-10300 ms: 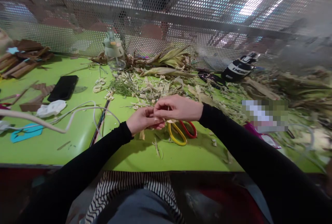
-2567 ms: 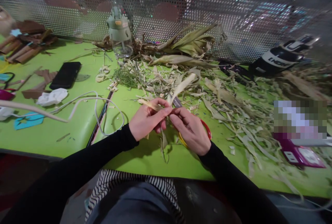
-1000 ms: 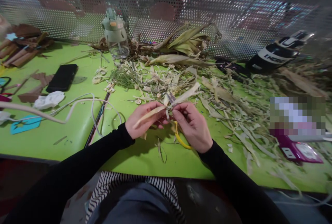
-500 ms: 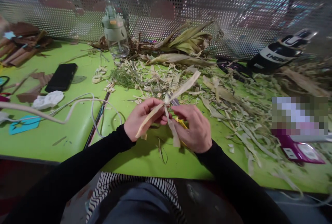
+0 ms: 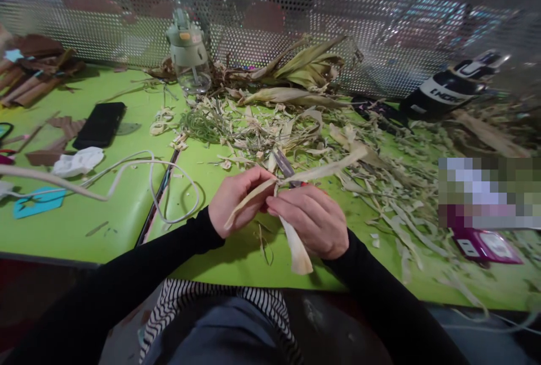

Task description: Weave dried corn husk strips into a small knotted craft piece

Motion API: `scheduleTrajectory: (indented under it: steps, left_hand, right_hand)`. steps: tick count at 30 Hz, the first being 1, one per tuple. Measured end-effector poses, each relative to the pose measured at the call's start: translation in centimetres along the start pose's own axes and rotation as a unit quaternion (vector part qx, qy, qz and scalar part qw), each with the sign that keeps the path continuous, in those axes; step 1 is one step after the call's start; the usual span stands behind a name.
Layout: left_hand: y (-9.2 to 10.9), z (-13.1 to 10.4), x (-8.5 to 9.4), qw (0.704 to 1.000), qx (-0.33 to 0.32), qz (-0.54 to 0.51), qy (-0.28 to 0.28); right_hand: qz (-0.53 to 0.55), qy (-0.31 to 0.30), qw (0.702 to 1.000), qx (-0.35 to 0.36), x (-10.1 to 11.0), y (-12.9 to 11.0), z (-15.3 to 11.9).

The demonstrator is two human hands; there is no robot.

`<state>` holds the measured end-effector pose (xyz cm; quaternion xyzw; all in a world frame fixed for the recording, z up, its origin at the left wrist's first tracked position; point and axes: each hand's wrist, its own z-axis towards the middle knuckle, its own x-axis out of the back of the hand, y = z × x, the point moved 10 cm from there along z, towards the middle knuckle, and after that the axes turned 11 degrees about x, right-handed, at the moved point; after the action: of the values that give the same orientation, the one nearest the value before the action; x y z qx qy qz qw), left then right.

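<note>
Pale dried corn husk strips [image 5: 327,169] meet at a knot-like point between my two hands. My left hand [image 5: 239,199] is closed around that joint, and one strip curves down across its palm. The fingers of my right hand [image 5: 315,218] pinch the husk just below the joint. Another strip hangs beneath them with a wide, flared end, while a long one points up and right over the hand. Behind my right hand a grey metal blade [image 5: 284,163] shows, with a bit of red by it. Its handle is mostly hidden, and whether the hand touches it I cannot tell.
Husk scraps [image 5: 253,128] and green string [image 5: 203,125] litter the green table [image 5: 203,263]. A clear bottle [image 5: 188,55], dried husks [image 5: 313,66] and a black bottle [image 5: 442,92] stand or lie along the perforated screen. A phone [image 5: 100,124] and white cable [image 5: 154,185] are left.
My right hand has shifted its grip to just below the joint. The upper strip has swung down to the right, and the hanging strip shows longer and wider. Yellow under the hand is out of sight.
</note>
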<state>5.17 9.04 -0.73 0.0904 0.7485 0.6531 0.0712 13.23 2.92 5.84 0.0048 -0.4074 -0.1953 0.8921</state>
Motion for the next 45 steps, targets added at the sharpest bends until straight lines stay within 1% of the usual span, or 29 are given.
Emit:
scheduleTrajectory:
  steps: [3,5,6,8,10,11,13,15,18,20,21,23,25,27,28,30,34,36,40,42,45]
  left_hand:
    - [1.1,-0.3,0.3,0.996,-0.048,0.076,0.024]
    - [1.4,-0.3,0.3,0.993,-0.066,0.093,0.025]
    - [1.2,-0.2,0.4,0.994,-0.061,0.093,0.025]
    - [0.3,0.1,0.4,0.996,-0.032,0.084,0.017]
    - [-0.4,0.3,0.2,0.998,-0.006,0.068,0.001]
    - [-0.5,0.3,0.1,0.998,-0.003,0.061,-0.010]
    - [-0.1,0.1,-0.2,0.998,-0.017,0.051,-0.027]
    - [0.5,-0.1,-0.3,0.998,-0.034,0.052,-0.029]
    - [0.8,0.0,-0.1,0.999,-0.031,0.011,-0.028]
    - [0.5,0.2,0.1,0.999,-0.013,-0.038,-0.029]
    - [0.3,0.3,0.1,0.997,0.000,-0.066,-0.032]
    - [-0.2,0.6,0.0,0.992,0.024,-0.119,-0.044]
    - [-0.6,0.7,-0.2,0.984,0.045,-0.160,-0.056]
    - [-0.9,0.6,-0.4,0.977,0.068,-0.192,-0.066]
    - [-1.1,0.6,-0.5,0.973,0.081,-0.206,-0.069]
    - [-1.4,0.5,-0.7,0.965,0.103,-0.229,-0.079]
    - [-1.7,0.4,-1.1,0.958,0.116,-0.242,-0.101]
    - [-1.9,0.3,-1.3,0.956,0.125,-0.244,-0.108]
    - [-2.3,0.2,-1.5,0.949,0.147,-0.250,-0.119]
    - [-2.3,0.1,-1.7,0.947,0.149,-0.250,-0.134]
    - [-2.1,0.2,-1.8,0.948,0.136,-0.246,-0.148]
  right_hand:
    - [0.032,0.000,0.999,0.031,-0.4,-0.7,0.1]
    - [0.047,0.007,0.998,0.039,-0.4,-0.9,0.2]
    - [0.050,0.010,0.998,0.045,-0.4,-1.0,0.3]
    - [0.049,0.009,0.997,0.060,-0.5,-1.4,0.4]
    - [0.051,-0.001,0.996,0.077,-0.8,-2.0,0.5]
    - [0.052,-0.005,0.995,0.082,-0.9,-2.2,0.6]
    - [0.051,-0.003,0.996,0.079,-1.0,-2.4,0.6]
    - [0.045,0.009,0.996,0.072,-0.9,-2.3,0.5]
    - [0.042,0.022,0.996,0.069,-0.6,-2.1,0.3]
    - [0.052,0.032,0.997,0.041,-0.3,-1.4,0.2]
    - [0.059,0.038,0.998,0.010,-0.2,-0.6,0.1]
    - [0.077,0.063,0.992,-0.083,0.1,1.6,-0.6]
    - [0.113,0.091,0.969,-0.200,0.1,4.2,-1.8]
    - [0.188,0.095,0.928,-0.306,-0.8,6.3,-3.2]
    - [0.236,0.087,0.905,-0.344,-1.7,6.9,-3.7]
    - [0.333,0.055,0.860,-0.383,-3.4,7.2,-4.1]
    - [0.465,0.021,0.784,-0.411,-5.7,6.4,-4.1]
    - [0.498,0.029,0.760,-0.416,-6.1,6.1,-4.3]
    - [0.544,0.074,0.729,-0.408,-6.2,6.0,-4.5]
    - [0.558,0.070,0.717,-0.412,-6.5,6.0,-4.6]
    - [0.543,0.057,0.723,-0.423,-6.3,6.4,-4.7]
